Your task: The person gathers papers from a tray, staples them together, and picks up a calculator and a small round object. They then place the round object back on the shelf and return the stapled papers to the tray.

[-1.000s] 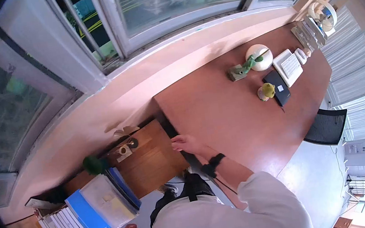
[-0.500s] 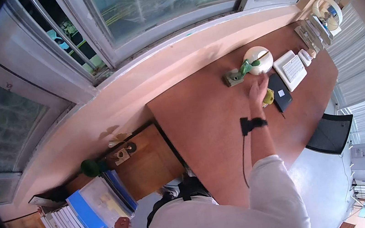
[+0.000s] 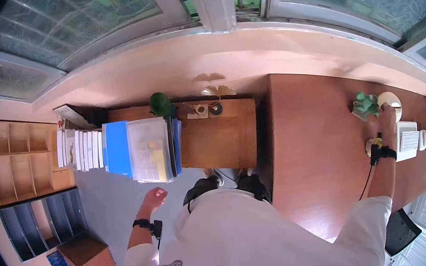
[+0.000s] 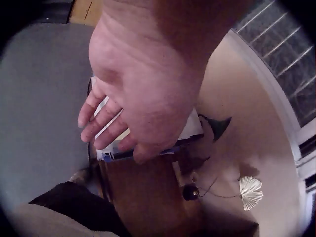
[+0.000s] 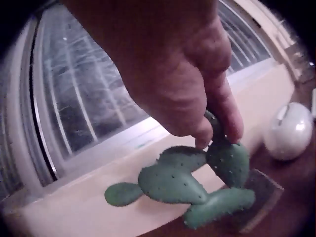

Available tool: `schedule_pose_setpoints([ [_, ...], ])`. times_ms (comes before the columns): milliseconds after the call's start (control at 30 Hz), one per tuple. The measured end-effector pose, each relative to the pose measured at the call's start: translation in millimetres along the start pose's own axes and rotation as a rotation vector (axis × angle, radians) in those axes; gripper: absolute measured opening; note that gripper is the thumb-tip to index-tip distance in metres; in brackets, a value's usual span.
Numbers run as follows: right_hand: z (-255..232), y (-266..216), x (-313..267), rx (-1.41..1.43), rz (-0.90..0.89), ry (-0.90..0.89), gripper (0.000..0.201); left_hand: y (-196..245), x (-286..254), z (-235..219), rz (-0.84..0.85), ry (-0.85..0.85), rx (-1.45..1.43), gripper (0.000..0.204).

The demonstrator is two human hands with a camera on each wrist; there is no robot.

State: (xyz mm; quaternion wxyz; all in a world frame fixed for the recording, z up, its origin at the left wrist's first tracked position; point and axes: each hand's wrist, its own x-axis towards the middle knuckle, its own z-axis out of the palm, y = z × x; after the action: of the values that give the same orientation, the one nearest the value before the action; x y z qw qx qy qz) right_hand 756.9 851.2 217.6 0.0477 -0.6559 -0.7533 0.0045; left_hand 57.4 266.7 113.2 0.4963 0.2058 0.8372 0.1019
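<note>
In the right wrist view, the thumb and a finger of my right hand (image 5: pixel 173 94) pinch an upper pad of a green cactus-shaped plant (image 5: pixel 170 183). The head view has this plant (image 3: pixel 364 104) near the wall side of the reddish-brown desk (image 3: pixel 316 141), with my right hand (image 3: pixel 386 116) at its right. A white round object (image 5: pixel 289 131) stands beyond the plant. My left hand (image 3: pixel 155 197) hangs in the air below the folders (image 3: pixel 147 147), touching nothing; the left wrist view shows its fingers (image 4: pixel 106 123) loosely bent.
A white keyboard device (image 3: pixel 408 140) lies right of my right forearm. Left of the desk, a lower wooden cabinet (image 3: pixel 219 143) bears a gold leaf-shaped ornament (image 3: pixel 218 91), a green object (image 3: pixel 161 104) and upright white books (image 3: pixel 86 149). A black chair (image 3: pixel 401 232) stands at lower right.
The head view has swung left. My right hand has gone from the desk's near left part, across the desk, to the green plant and now pinches it. My left hand still holds nothing.
</note>
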Motion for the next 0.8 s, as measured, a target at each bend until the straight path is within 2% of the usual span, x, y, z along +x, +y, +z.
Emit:
schedule_pose_setpoints([
  [133,-53.1,-106.7,-25.7,-0.024,-0.082,-0.011,0.016,23.0,3.1,1.9,0.030,-0.020,0.059,0.027],
  [200,-67.5,-143.0,-36.8,0.069,-0.334,0.010,0.015,9.9,16.5,-0.4,0.060,-0.032,0.042,0.025],
  [267,-88.8,-199.2,-51.4,0.328,-0.342,-0.137,0.014,-2.2,23.1,-5.3,0.090,-0.042,0.020,0.023],
  [333,-79.8,-268.6,-72.6,0.563,-0.394,-0.276,0.018,-14.1,27.6,-12.1,0.011,-0.020,-0.028,0.022],
  [400,-52.0,-317.0,-87.5,0.617,-0.455,-0.288,0.019,-37.2,28.4,-17.4,0.012,-0.030,-0.089,0.021],
  [467,-3.7,-361.6,-102.5,0.707,-0.383,-0.338,0.022,-60.3,24.1,-21.3,0.015,-0.035,-0.145,0.020],
  [567,84.7,-406.6,-117.5,0.722,-0.270,-0.291,0.023,-89.8,0.8,-28.2,-0.030,-0.029,-0.310,0.019],
  [667,172.2,-423.4,-117.5,0.648,-0.193,-0.213,0.023,-87.3,-43.5,-43.6,-0.162,0.029,-0.324,0.019],
  [733,205.3,-426.7,-115.2,0.597,-0.147,-0.170,0.023,-126.5,-59.4,-47.7,-0.211,0.030,-0.371,0.021],
  [800,228.3,-429.3,-109.3,0.568,0.115,-0.228,0.025,-146.0,-81.7,-52.9,-0.324,0.059,-0.347,0.021],
])
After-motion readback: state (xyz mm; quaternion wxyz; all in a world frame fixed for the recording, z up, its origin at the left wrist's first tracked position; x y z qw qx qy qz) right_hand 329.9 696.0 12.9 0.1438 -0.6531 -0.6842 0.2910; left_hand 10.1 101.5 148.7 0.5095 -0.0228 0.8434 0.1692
